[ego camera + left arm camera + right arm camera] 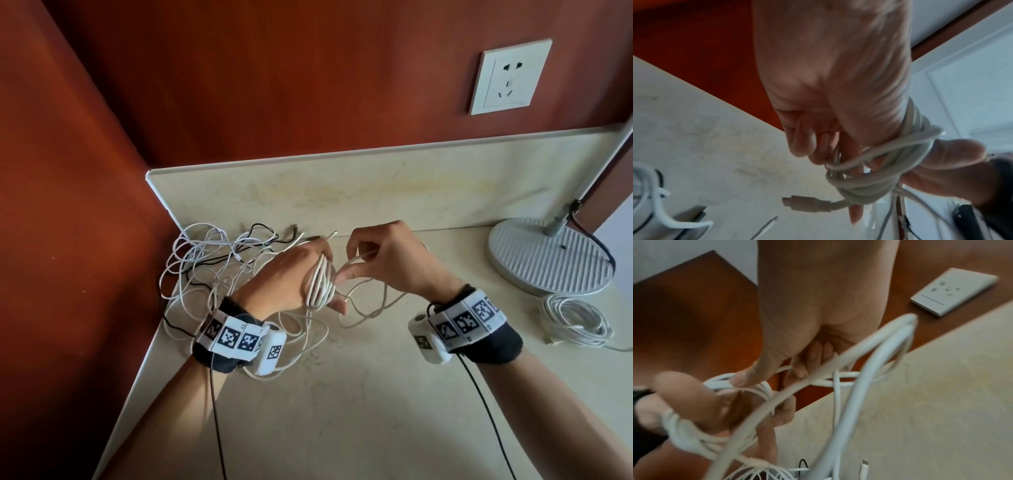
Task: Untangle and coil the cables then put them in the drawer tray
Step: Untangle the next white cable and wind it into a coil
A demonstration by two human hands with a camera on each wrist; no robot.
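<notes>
A white cable is wound in several turns as a coil [320, 286] round the fingers of my left hand [329, 284], which grips it above the cream countertop [342, 411]. My right hand [346, 265] pinches the free strand [359, 258] of that cable just right of the coil. The rest of the strand [373, 308] trails in loops onto the counter. In the left wrist view the coil [879, 175] sits on the curled fingers [803, 142], with its plug [805, 204] sticking out. The right wrist view shows my right hand [772, 376] on the strand and a blurred loop [859, 350] in front. No drawer tray is in view.
A tangle of white and black cables [219, 260] lies in the back left corner against the red wall. A round lamp base [548, 257] stands at the right, with a coiled white cable [575, 323] in front of it. A wall socket [510, 77] is above.
</notes>
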